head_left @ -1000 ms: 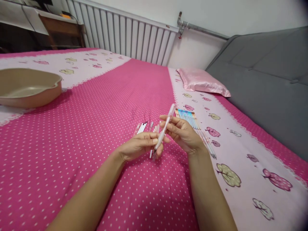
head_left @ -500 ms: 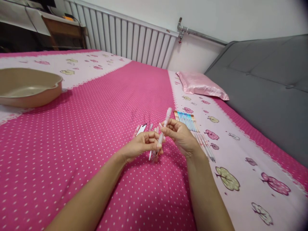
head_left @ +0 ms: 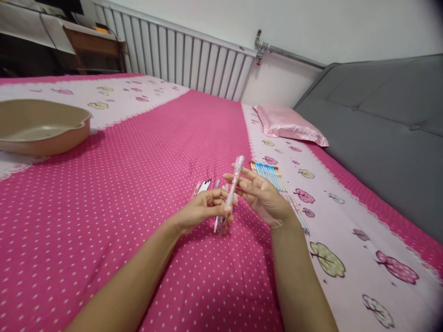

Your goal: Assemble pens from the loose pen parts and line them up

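Note:
A pale pink, translucent pen (head_left: 236, 174) stands tilted upward, its lower end pinched between the thumb and fingers of my left hand (head_left: 206, 207). Close against the pen's right side is my right hand (head_left: 268, 197), with fingers apart; some fingers reach behind the pen, and whether they touch it is unclear. Below and behind my left hand lie slim white sticks with dark tips (head_left: 205, 186) and several pinkish pen parts, partly covered by the hand. Right of my right hand, blue and orange pens (head_left: 269, 174) lie side by side, with whitish pens (head_left: 299, 214) in a row nearer me.
The pink dotted bedspread (head_left: 145, 161) spreads under everything. A beige plastic basin (head_left: 44, 138) sits at the left. Toward the back right are a pink satin pillow (head_left: 289, 123) and a grey padded headboard (head_left: 374, 106). A white radiator (head_left: 180, 50) lines the wall.
My right fingers have loosened from the pen and spread apart. The pen has turned slightly, showing its printed side and clip, while my left hand keeps its hold.

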Demonstrator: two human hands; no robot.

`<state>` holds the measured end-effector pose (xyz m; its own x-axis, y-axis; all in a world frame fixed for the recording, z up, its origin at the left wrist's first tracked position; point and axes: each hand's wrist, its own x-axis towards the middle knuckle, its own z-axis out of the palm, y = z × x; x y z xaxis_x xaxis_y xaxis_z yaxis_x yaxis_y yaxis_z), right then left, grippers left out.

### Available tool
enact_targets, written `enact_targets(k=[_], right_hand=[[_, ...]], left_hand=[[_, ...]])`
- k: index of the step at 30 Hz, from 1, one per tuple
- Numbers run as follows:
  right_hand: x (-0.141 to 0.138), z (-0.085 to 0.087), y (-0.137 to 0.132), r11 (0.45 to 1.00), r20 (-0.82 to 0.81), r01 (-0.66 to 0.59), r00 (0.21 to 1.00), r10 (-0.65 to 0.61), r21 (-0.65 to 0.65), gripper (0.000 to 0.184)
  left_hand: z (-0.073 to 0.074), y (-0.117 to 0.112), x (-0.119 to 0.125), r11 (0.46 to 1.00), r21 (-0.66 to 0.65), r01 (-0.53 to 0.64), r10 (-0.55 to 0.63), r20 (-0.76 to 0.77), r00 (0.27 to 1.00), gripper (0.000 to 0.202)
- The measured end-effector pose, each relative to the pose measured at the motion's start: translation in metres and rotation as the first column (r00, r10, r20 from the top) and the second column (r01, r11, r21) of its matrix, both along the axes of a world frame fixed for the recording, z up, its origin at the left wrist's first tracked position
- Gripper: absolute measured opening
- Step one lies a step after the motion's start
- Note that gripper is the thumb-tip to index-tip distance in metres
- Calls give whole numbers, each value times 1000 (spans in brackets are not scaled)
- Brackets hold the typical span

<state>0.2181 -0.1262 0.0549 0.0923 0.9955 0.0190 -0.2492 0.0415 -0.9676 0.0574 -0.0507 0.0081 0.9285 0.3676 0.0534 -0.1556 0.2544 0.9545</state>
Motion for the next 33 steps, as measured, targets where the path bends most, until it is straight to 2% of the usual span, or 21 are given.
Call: enact_targets(k=[6,16,19,25,33], right_hand=[[1,-3,2,999,-40,-33,999,32,-17,45],[-7,-3,4,993,-15,96,995,-97,-64,45],[-7,-2,3,995,-33,81,996,-83,-56,42],[-2,-1,1,998,-101,-46,994,42,-33,43],[-3,-4,3,999,-52,3,999,-5,-32,42]], left_hand=[[0,0,0,1000,-9,10,-10,-1,1000,25],[3,-2,0,1000,-4,10,-11,-4,1000,24],[2,-1,0,1000,-8,10,-10,5,1000,25],[3,-1,-1,1000,-27,2,-2,16,1000,24],[4,-1,-1,1000,-29,7,-7,14,1000,23]])
